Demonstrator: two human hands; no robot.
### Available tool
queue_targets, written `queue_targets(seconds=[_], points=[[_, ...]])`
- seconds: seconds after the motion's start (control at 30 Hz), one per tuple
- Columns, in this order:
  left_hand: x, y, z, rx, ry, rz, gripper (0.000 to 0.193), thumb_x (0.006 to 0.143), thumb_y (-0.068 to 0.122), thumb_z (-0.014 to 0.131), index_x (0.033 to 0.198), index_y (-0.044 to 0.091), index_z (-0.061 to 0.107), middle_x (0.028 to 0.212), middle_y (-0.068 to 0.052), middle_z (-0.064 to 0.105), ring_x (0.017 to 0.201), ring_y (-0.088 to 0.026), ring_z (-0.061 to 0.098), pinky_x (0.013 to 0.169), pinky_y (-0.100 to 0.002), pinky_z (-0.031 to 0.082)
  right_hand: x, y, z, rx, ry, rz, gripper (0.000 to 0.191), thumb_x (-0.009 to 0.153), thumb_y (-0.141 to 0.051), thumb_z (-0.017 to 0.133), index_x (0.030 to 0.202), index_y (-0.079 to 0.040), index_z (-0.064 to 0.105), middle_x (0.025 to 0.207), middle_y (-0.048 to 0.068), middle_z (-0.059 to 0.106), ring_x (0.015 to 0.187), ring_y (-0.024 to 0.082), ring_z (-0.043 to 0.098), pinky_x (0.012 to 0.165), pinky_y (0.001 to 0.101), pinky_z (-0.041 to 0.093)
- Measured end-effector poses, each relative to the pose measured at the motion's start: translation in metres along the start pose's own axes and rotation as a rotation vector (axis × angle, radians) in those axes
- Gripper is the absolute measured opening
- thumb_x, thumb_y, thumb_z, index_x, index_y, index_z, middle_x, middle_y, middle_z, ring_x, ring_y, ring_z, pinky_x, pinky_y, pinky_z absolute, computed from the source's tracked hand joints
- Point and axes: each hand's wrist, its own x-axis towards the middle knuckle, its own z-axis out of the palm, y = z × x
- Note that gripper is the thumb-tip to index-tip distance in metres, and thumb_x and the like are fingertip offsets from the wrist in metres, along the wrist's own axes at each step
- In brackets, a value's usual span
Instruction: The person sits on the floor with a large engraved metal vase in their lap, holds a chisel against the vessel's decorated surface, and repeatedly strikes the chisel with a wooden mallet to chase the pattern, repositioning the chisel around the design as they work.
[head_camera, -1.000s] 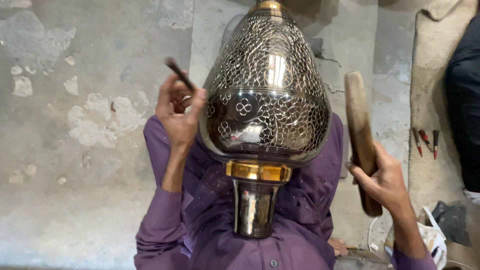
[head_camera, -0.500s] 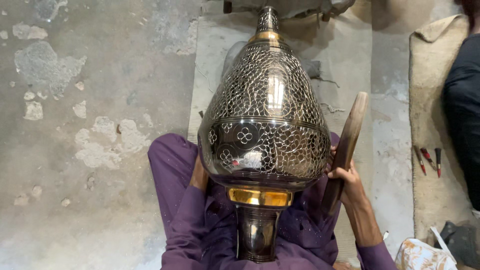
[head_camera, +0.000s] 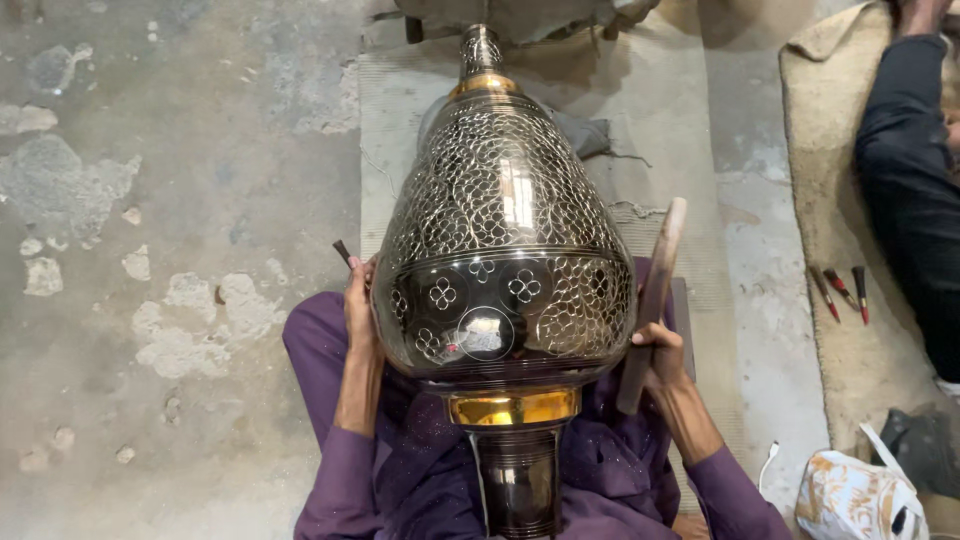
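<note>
The work area is a worn, patchy concrete floor (head_camera: 150, 200) with a pale woven mat (head_camera: 690, 130) laid over it; the person sits on this mat with purple-clad legs (head_camera: 420, 470) folded.

Nearest the camera, a large engraved metal vessel (head_camera: 505, 250) lies across the lap, its dark stem and brass collar (head_camera: 513, 406) toward the person and its narrow neck pointing away. The bulbous body is dark and polished. Engraved flower and circle motifs already cover most of the visible surface; some roundels in the wide lower band appear plainer, so that band is judged to be the area in hand, though glare makes the exact extent uncertain.

The left hand (head_camera: 358, 300) rests against the vessel's left flank, forearm raised, fingers closed around a thin dark punch or chisel (head_camera: 343, 251), of which only the upper end shows. The tip is hidden behind the vessel.

The right hand (head_camera: 655, 352) is clenched around the lower part of a wooden mallet (head_camera: 652, 300), held near upright just beside the vessel's right flank, wrist bent upward.

Farther right, three small red-and-dark hand tools (head_camera: 840, 290) lie on a beige rug (head_camera: 830, 150). Another person's dark-trousered leg (head_camera: 915, 180) rests on that rug. A printed bag (head_camera: 850, 500) sits at the lower right.
</note>
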Motion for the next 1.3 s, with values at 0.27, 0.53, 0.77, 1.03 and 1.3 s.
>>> queue_targets(seconds=[0.27, 0.53, 0.77, 1.03, 1.3], points=[[0.006, -0.006, -0.007, 0.113, 0.065, 0.042, 0.075, 0.103, 0.06, 0.04, 0.152, 0.004, 0.039, 0.146, -0.019, 0.048, 0.133, -0.033, 0.052, 0.109, -0.056, 0.046, 0.0, -0.006, 0.004, -0.258, -0.064, -0.13, 0.069, 0.074, 0.0, 0.06, 0.141, -0.003, 0.046, 0.096, 0.01, 0.054, 0.081, 0.018, 0.055, 0.071, 0.0316, 0.053], [-0.002, 0.026, -0.035, 0.445, 0.022, 0.459, 0.043, 0.113, 0.042, 0.039, 0.112, 0.006, 0.063, 0.102, -0.012, 0.071, 0.094, -0.024, 0.067, 0.084, -0.047, 0.06, -0.03, -0.009, 0.005, -0.562, -0.017, -0.475, 0.078, 0.063, 0.003, 0.055, 0.138, -0.014, 0.042, 0.153, 0.014, 0.047, 0.144, 0.03, 0.046, 0.116, 0.0438, 0.044], [-0.055, 0.091, -0.025, 0.468, -0.357, 0.617, 0.025, 0.11, 0.027, 0.051, 0.127, 0.008, 0.051, 0.088, -0.009, 0.078, 0.075, -0.018, 0.076, 0.061, -0.033, 0.063, -0.061, 0.025, -0.007, -0.598, -0.125, -0.738, 0.032, 0.086, 0.006, 0.064, 0.11, -0.009, 0.051, 0.118, 0.017, 0.064, 0.114, 0.03, 0.067, 0.102, 0.0482, 0.059], [-0.074, 0.107, 0.044, 0.413, -0.86, 0.536, 0.059, 0.096, 0.01, 0.071, 0.144, 0.01, 0.036, 0.098, -0.012, 0.077, 0.084, -0.018, 0.08, 0.074, -0.032, 0.072, -0.061, 0.039, -0.019, -0.717, 0.087, -0.383, 0.012, 0.092, -0.005, 0.071, 0.095, -0.006, 0.059, 0.071, 0.008, 0.064, 0.059, 0.017, 0.063, 0.055, 0.031, 0.055], [-0.071, 0.1, 0.086, 0.69, -1.089, 0.743, 0.061, 0.093, 0.011, 0.078, 0.145, 0.012, 0.046, 0.097, -0.01, 0.082, 0.091, -0.018, 0.082, 0.081, -0.035, 0.07, -0.078, 0.027, -0.017, -0.711, 0.048, -0.764, 0.045, 0.087, -0.006, 0.071, 0.12, -0.008, 0.042, 0.088, 0.003, 0.063, 0.067, 0.01, 0.067, 0.048, 0.0242, 0.061]])
